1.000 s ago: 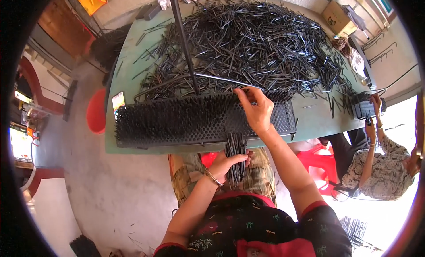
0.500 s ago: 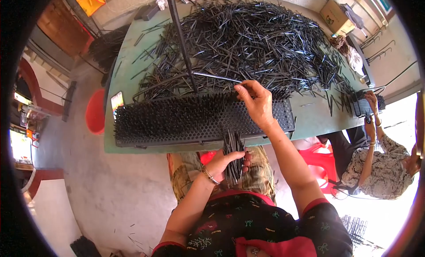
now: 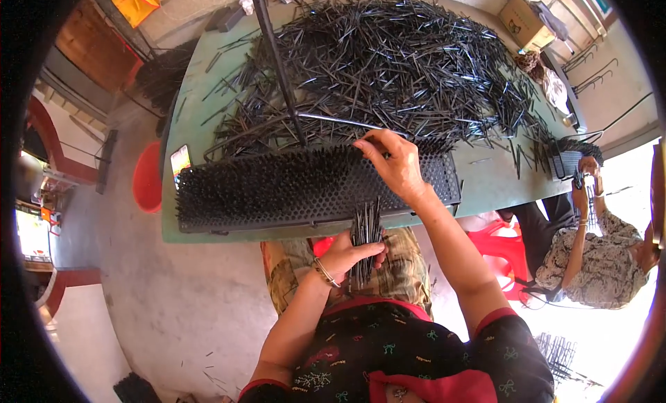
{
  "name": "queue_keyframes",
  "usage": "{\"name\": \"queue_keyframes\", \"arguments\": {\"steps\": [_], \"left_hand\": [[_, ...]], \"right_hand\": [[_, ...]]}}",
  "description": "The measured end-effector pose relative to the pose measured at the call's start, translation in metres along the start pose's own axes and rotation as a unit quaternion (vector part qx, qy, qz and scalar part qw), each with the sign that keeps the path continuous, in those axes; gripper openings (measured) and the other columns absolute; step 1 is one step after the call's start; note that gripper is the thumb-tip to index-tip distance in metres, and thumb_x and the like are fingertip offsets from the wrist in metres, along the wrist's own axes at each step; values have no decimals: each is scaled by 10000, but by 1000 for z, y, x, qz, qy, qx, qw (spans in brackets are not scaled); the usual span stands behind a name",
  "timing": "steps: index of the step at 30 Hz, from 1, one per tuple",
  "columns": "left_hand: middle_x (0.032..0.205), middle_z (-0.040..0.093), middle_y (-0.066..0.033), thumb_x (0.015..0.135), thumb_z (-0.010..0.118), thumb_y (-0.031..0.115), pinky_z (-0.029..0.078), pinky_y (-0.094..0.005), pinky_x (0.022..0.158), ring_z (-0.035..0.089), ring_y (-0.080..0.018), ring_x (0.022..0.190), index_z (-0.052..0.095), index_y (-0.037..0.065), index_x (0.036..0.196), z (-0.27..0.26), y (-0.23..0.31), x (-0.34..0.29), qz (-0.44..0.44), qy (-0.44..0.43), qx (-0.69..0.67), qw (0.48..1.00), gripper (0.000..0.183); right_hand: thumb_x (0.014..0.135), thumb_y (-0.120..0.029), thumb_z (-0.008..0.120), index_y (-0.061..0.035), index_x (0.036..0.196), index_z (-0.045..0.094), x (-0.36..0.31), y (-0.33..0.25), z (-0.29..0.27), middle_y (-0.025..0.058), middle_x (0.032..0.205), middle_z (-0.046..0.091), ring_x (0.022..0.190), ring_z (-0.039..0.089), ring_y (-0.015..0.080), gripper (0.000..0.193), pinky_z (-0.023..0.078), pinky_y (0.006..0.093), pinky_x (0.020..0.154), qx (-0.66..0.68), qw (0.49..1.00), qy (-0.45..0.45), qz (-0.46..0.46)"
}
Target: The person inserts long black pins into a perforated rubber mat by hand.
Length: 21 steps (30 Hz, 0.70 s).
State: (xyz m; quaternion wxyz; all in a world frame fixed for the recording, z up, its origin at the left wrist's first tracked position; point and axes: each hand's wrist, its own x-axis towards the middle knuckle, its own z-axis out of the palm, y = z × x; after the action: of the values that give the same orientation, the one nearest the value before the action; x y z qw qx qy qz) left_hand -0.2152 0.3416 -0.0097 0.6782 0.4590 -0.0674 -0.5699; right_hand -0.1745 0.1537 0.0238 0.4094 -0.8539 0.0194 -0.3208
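- Black thin sticks (image 3: 365, 240) are held as an upright-looking bundle in the left hand (image 3: 347, 256), which is closed around them, with the thumb laid across the front; bracelets are worn on that wrist.
- This bundle is held above patterned trousers (image 3: 406, 271), just in front of the tray's near edge.
- Over the right part of the black tray (image 3: 433, 184), the right hand (image 3: 395, 165) is raised, its thumb and forefinger brought close together near the far edge; whether a stick is pinched there cannot be told.
- Many holes are set in the tray; its left and middle parts are thickly filled with standing sticks, while bare holes are shown at the right and along the near side.
- Beneath the tray, a green counter (image 3: 492, 184) is seen, with a phone-like card (image 3: 180, 158) placed by the tray's left end.
- On the right, a co-worker (image 3: 596, 264) is seated, both hands held at a smaller basket (image 3: 565, 163).
- Behind the tray, the counter is covered by a broad heap of loose sticks (image 3: 402, 63), crossed by a dark rod (image 3: 274, 56).
- Farthest back, a cardboard box (image 3: 526, 24) is placed at the right.
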Motion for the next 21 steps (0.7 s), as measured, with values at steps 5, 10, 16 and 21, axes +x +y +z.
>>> {"name": "queue_keyframes", "arguments": {"steps": [5, 10, 16, 21], "left_hand": [[774, 602, -56, 811, 657, 101, 487, -278, 592, 594, -144, 659, 500, -30, 1152, -1, 2, -2, -15, -5, 8, 1000, 397], [811, 604, -59, 796, 677, 110, 497, -289, 611, 594, -142, 668, 492, -29, 1162, -3, 3, -3, -15, -17, -6, 1000, 433], [876, 621, -72, 805, 660, 87, 521, -286, 658, 616, -155, 734, 493, -21, 1162, -4, 2, -6, -7, -27, -17, 999, 408], [862, 620, -74, 815, 650, 76, 521, -287, 633, 617, -152, 726, 496, -15, 1150, -6, -1, -6, -15, -8, -39, 999, 380]], "right_hand": [[790, -120, 697, -14, 876, 616, 2, 0, 1, 84, 750, 633, 625, 631, 153, 158, 500, 255, 551, -18, 1000, -13, -21], [781, -115, 703, -18, 881, 620, 0, -3, 1, 87, 757, 636, 619, 628, 167, 162, 496, 260, 550, -22, 999, -17, -31], [777, -105, 705, -13, 886, 624, -2, -8, -1, 102, 773, 643, 616, 627, 171, 164, 497, 263, 553, -24, 999, -36, 20], [772, -96, 706, -4, 886, 625, -5, -9, 6, 99, 782, 650, 628, 630, 176, 167, 506, 270, 563, 16, 999, -18, 47]]}}
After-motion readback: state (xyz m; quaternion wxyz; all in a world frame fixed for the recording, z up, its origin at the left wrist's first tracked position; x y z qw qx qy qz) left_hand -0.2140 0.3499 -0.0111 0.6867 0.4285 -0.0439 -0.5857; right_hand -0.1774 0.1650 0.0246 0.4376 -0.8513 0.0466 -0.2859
